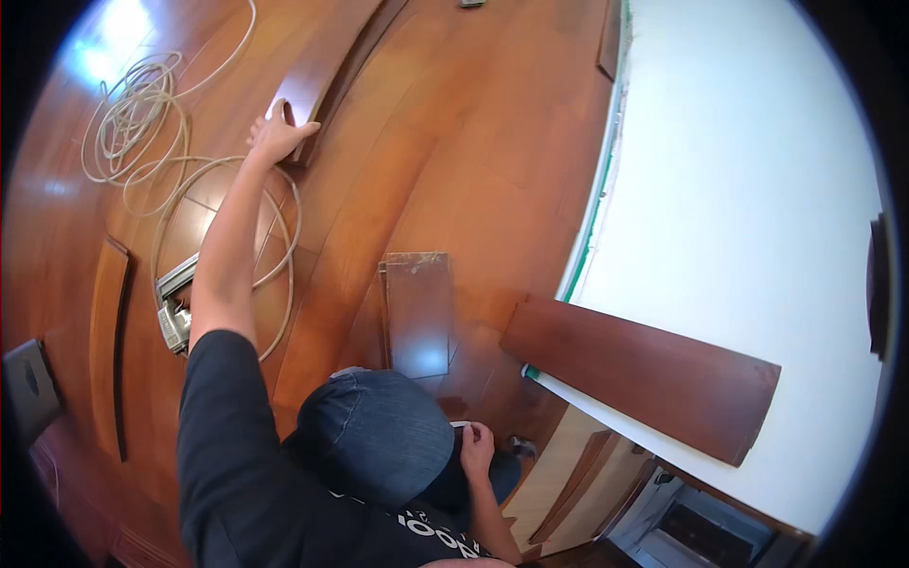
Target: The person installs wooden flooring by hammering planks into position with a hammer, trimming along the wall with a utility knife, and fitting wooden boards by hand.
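Observation:
My left arm reaches far forward. My left hand [275,137] grips the near end of a long brown floorboard [312,80], thumb at its right edge and fingers at its left. A second dark edge runs along the board's right side. Close to my bent, denim-covered knee [379,435], my right hand [476,450] is closed in a pinch on a thin white strip [460,424], mostly hidden by the fingers. Short floorboard pieces [419,312] lie overlapping on the floor ahead of the knee.
A pale air hose [137,118] lies coiled at left, looping round a metal nail gun [175,322] beside my left forearm. A narrow board [109,341] lies farther left. At right, another floorboard [644,374] rests across a white surface [729,189] with a green-taped edge.

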A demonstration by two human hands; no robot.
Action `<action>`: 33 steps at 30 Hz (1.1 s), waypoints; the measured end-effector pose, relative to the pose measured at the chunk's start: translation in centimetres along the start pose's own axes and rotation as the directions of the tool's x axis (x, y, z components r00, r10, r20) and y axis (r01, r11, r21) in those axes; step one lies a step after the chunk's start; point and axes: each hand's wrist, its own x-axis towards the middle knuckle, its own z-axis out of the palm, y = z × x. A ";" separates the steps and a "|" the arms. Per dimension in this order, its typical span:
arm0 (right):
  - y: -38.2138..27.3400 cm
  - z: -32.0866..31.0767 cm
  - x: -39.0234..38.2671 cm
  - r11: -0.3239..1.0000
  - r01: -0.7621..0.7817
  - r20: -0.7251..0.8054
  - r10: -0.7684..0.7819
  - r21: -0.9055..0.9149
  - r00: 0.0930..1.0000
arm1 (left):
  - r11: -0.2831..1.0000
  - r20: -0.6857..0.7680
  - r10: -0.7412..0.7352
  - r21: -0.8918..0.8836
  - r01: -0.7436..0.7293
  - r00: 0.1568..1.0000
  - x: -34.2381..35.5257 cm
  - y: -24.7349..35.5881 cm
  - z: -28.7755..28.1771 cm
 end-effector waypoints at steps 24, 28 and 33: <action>-30.1 -15.1 1.2 0.508 0.718 -0.582 -0.430 0.475 0.690 | 0.342 0.026 0.937 -0.279 -0.897 0.349 -36.4 5.2 3.8; -25.7 -16.8 0.4 0.589 0.694 -0.678 -0.310 0.413 0.666 | 0.463 0.138 0.886 -0.190 -0.866 0.443 -36.1 3.5 5.6; -22.1 -17.3 2.1 0.636 0.688 -0.724 -0.283 0.349 0.629 | 0.565 0.236 0.818 -0.157 -0.810 0.524 -36.3 -4.1 8.4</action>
